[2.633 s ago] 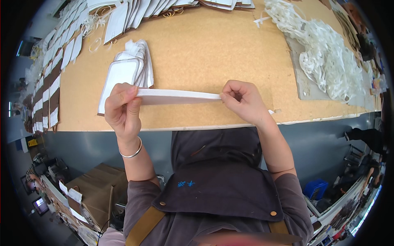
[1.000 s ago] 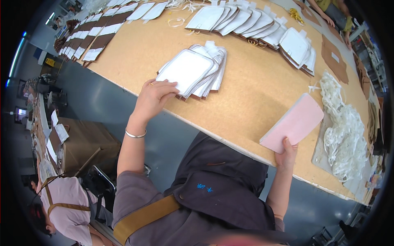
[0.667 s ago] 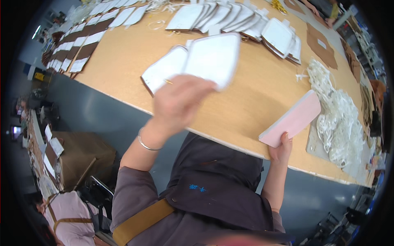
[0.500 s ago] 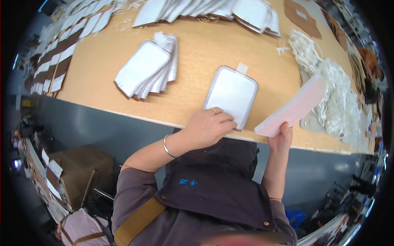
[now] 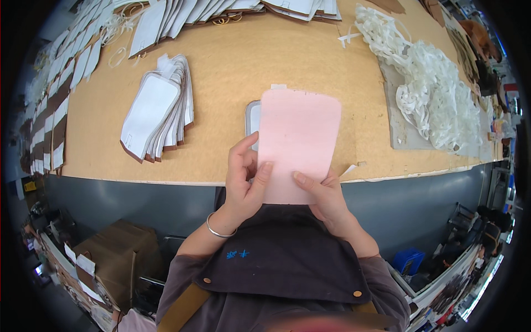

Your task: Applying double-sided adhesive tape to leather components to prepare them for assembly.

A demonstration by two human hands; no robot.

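Note:
A flat pink panel with rounded top corners is held up over the front edge of the table. My left hand is closed on its left side, thumb on the pink face. At the lower right, my right hand grips it, its thumb in front and fingers mostly hidden behind. A white panel with a grey border lies on the table, mostly covered from sight by the pink one. A pale tab shows just above the pink panel's top edge.
On the wooden table, a fanned stack of white, brown-edged pieces lies to the left. More such pieces line the far side. A heap of white ribbon-like strips rests on a grey board at right.
My right hand has brought the pink panel left, in front of the white one. My left hand has left the white panel and taken hold of the pink one. The view has shifted.

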